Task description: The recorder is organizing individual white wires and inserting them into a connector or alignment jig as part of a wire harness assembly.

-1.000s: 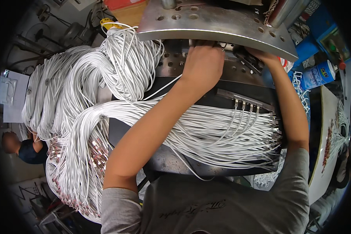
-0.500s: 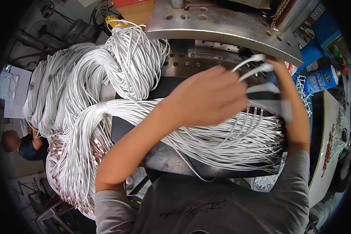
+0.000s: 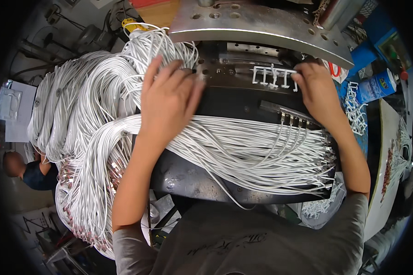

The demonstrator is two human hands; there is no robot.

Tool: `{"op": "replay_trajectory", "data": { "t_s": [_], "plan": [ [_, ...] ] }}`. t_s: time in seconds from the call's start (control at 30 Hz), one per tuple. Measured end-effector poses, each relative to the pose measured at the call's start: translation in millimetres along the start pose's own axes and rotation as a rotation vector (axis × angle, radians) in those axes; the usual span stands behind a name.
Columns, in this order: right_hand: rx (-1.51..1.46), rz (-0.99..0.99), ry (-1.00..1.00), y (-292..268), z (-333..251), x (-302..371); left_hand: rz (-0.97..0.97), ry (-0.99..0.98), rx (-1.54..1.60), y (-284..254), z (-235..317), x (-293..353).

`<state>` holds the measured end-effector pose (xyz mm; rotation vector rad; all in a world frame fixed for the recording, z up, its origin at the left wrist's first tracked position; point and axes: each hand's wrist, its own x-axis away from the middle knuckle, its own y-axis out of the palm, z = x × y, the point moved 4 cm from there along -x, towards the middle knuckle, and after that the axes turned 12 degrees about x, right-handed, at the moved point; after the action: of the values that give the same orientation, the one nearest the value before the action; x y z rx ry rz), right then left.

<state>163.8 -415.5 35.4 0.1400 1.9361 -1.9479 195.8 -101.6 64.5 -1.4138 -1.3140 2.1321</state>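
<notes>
My right hand (image 3: 319,87) pinches one end of a white plastic sprue (image 3: 274,77), a thin runner with several short branches, above the metal press bed. My left hand (image 3: 170,96) is open, slightly blurred, fingers spread and nothing seen in them. It hovers between a large coil of white cables (image 3: 144,50) and the bundle of white cables (image 3: 234,142) laid across the black worktop. A narrow metal holder (image 3: 280,108) lies behind the bundle, below the sprue. Several cable ends with small metal connectors (image 3: 294,120) sit in its right part.
A thick steel plate (image 3: 261,36) overhangs the far side of the bed. More cable bundles (image 3: 78,101) hang at the left. White sprue scraps (image 3: 353,110) and a blue spray can (image 3: 376,87) stand at the right. A clear bag of white scraps (image 3: 323,206) hangs at the near right. Another person (image 3: 32,169) is at far left.
My left hand has swung left from the bundle's right part toward the cable coil, away from the blurred white pieces. My right hand has come out from beneath the steel plate with the sprue.
</notes>
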Motion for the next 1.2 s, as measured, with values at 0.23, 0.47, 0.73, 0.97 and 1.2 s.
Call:
{"op": "replay_trajectory", "data": {
  "t_s": [0.23,0.47,0.73,0.97,1.2],
  "plan": [
    [-0.180,-0.091,0.054,-36.3,-3.7,61.2,-0.077,-0.184,-0.097,9.3,13.1,-3.6],
    [-0.257,-0.248,0.125,-34.5,-4.9,80.2,-0.281,-0.091,0.722,45.5,124.4,-16.8],
    [-0.076,-0.068,0.097,-26.3,-12.6,43.1,-0.446,-0.121,0.592,59.8,134.0,-25.2],
    [0.037,0.215,0.001,32.3,39.7,-22.5,-0.263,-0.177,0.722,95.1,83.0,-59.8],
    [0.177,0.264,-0.002,82.8,95.3,-72.4,-0.247,-0.219,0.611,128.0,24.6,-97.1]
  ]
}}
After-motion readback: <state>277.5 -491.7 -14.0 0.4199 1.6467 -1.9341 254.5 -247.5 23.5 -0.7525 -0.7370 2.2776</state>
